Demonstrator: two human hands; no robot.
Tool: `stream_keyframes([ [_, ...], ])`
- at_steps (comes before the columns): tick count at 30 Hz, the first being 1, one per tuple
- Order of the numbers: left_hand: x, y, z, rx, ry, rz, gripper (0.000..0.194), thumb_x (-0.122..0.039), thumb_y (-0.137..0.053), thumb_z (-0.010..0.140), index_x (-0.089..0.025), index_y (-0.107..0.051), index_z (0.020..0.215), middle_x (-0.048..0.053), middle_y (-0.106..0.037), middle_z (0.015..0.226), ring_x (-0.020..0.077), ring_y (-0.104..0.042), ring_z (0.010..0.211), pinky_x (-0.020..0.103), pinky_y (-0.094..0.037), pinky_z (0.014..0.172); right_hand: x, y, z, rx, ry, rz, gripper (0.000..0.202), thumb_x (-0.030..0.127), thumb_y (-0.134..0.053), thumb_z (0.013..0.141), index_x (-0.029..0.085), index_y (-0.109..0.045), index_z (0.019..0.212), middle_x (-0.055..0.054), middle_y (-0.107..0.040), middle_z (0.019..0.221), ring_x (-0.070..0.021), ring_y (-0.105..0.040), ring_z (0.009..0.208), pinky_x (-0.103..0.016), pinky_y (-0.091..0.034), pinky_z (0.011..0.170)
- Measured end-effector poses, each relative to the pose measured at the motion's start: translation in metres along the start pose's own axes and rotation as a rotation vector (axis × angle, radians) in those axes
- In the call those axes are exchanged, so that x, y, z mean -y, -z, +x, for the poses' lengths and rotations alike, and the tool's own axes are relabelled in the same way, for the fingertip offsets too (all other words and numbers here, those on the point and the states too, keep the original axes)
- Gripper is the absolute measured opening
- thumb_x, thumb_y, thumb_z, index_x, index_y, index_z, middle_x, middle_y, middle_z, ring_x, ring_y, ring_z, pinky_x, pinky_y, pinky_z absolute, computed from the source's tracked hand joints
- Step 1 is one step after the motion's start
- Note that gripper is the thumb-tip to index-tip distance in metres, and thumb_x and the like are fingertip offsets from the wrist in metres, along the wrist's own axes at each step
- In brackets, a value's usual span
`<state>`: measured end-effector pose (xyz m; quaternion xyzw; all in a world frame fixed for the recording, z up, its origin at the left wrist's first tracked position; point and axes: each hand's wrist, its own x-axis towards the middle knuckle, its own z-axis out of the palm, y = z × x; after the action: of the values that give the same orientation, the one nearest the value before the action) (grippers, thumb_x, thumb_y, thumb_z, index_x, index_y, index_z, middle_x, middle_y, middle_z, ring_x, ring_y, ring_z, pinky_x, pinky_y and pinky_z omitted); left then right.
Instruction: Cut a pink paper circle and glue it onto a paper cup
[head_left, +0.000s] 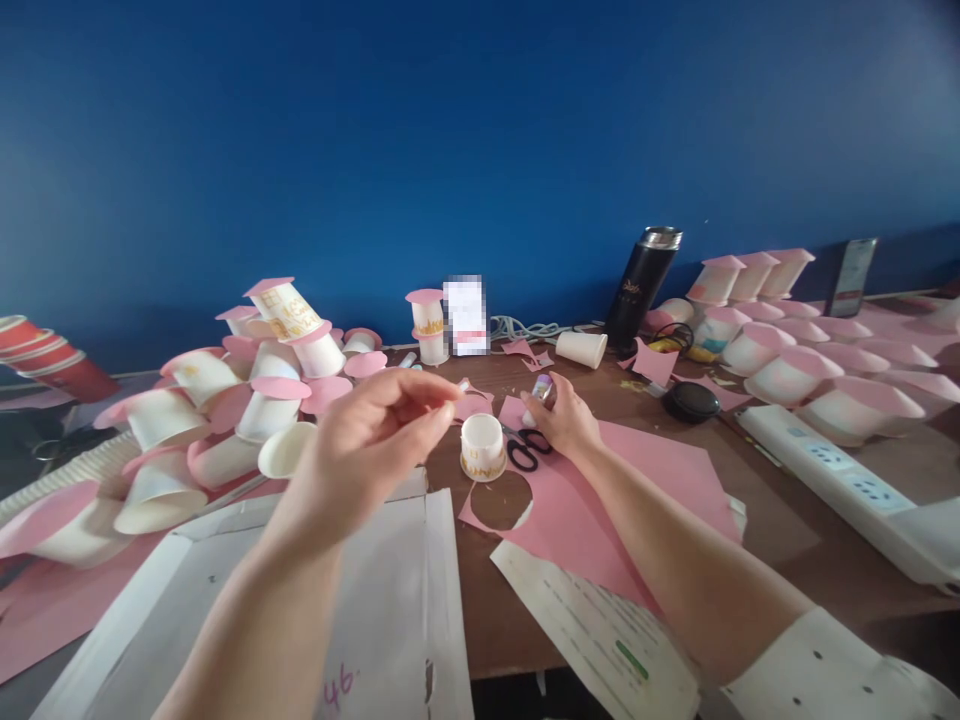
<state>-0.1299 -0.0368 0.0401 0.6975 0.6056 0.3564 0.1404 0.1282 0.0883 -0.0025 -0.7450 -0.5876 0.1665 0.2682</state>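
My left hand is raised left of the cup, with thumb and fingertips pinched together. A small whitish thing shows by the fingertips, but I cannot make out whether they hold it. My right hand is closed around a small glue stick with a purple end, above the pink paper. Between the hands a short white paper cup with yellow print stands upside down on the table. Black-handled scissors lie right beside it. Pink paper with a round cut-out lies under my right forearm.
Paper cups with pink paper discs are heaped at left; more lidded cups stand in rows at right. A black thermos, a tipped cup, a black round lid and a power strip are around. Cardboard lies front left.
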Motion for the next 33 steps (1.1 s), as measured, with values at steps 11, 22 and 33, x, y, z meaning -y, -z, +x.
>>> stream_keyframes([
  [11, -0.001, -0.040, 0.069, 0.278, -0.041, 0.848, 0.031, -0.002, -0.035, 0.082, -0.010, -0.062, 0.097, 0.016, -0.063, 0.096, 0.0253, -0.066, 0.076, 0.032, -0.050, 0.059, -0.004, -0.004, 0.002, -0.060, 0.060, 0.119, 0.069, 0.059, -0.049, 0.081, 0.017, -0.040, 0.136, -0.012, -0.067, 0.109, -0.0301, -0.061, 0.101, -0.040, -0.045, 0.084],
  [22, 0.005, -0.055, 0.094, 0.126, -0.121, 0.534, 0.022, -0.018, -0.052, 0.084, -0.014, -0.062, 0.103, 0.012, -0.062, 0.101, 0.0250, -0.066, 0.085, 0.034, -0.053, 0.070, 0.000, -0.004, 0.001, 0.013, 0.143, 0.806, 0.056, 0.052, -0.063, 0.076, 0.017, -0.049, 0.118, -0.004, -0.069, 0.084, -0.0175, -0.065, 0.070, -0.030, -0.052, 0.064],
  [33, 0.016, -0.088, 0.112, 0.052, -0.302, -0.045, 0.030, -0.031, -0.058, 0.086, -0.022, -0.062, 0.114, 0.006, -0.065, 0.120, 0.0209, -0.062, 0.105, 0.035, -0.049, 0.092, 0.021, -0.003, -0.014, 0.208, 0.131, 1.260, 0.045, 0.042, -0.075, 0.069, 0.019, -0.061, 0.105, -0.004, -0.071, 0.097, -0.0174, -0.069, 0.079, -0.033, -0.057, 0.075],
])
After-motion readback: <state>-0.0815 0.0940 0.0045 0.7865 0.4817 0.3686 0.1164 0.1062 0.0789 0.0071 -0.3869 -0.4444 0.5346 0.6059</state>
